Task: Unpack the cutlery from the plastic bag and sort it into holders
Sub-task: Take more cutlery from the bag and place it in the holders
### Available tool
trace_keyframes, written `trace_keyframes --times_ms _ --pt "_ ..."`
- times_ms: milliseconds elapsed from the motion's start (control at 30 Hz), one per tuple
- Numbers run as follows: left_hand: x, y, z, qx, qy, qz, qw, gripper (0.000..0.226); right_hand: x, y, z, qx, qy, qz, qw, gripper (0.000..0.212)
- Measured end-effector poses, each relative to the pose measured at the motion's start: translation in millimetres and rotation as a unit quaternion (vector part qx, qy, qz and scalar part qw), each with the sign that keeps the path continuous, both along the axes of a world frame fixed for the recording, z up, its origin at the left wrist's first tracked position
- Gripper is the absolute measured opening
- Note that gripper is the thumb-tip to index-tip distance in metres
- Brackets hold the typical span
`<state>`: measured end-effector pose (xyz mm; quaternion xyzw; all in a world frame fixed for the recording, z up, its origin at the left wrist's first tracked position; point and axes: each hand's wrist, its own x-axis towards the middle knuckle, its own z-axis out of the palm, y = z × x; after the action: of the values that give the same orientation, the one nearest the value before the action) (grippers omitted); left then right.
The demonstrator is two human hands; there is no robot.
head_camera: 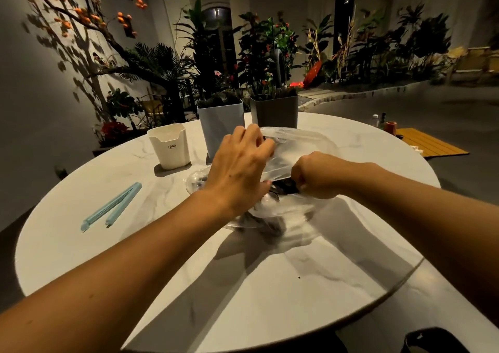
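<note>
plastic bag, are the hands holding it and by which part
Yes. Both the left hand and right hand grip the plastic bag at its open mouth.

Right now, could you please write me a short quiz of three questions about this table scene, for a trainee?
1. True or false: the light blue plastic sealing clip lies on the white marble table, apart from the clear plastic bag.
2. Which hand grips the dark cutlery at the bag's mouth?
3. How many holders stand behind the bag?

Key: 1 true; 2 right hand, while the left hand holds the bag; 3 three.
</note>
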<state>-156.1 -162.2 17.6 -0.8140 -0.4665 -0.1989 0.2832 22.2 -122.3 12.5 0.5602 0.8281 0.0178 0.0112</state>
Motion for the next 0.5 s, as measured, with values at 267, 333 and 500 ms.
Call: trace_keyframes --times_ms 267,333,500 --pt "-2 15 -16 -0.186 0.103 0.017 0.977 0.044 -25 15 -22 0.010 0.059 -0.055 0.997 0.055" --pt "-6 20 -20 -0.175 0.090 0.056 0.979 0.069 -31 20 -24 0.028 0.045 -0.072 0.996 0.064" --pt "-10 24 -20 -0.134 0.046 0.090 0.986 0.105 -42 29 -26 0.023 0.063 -0.077 0.995 0.054"
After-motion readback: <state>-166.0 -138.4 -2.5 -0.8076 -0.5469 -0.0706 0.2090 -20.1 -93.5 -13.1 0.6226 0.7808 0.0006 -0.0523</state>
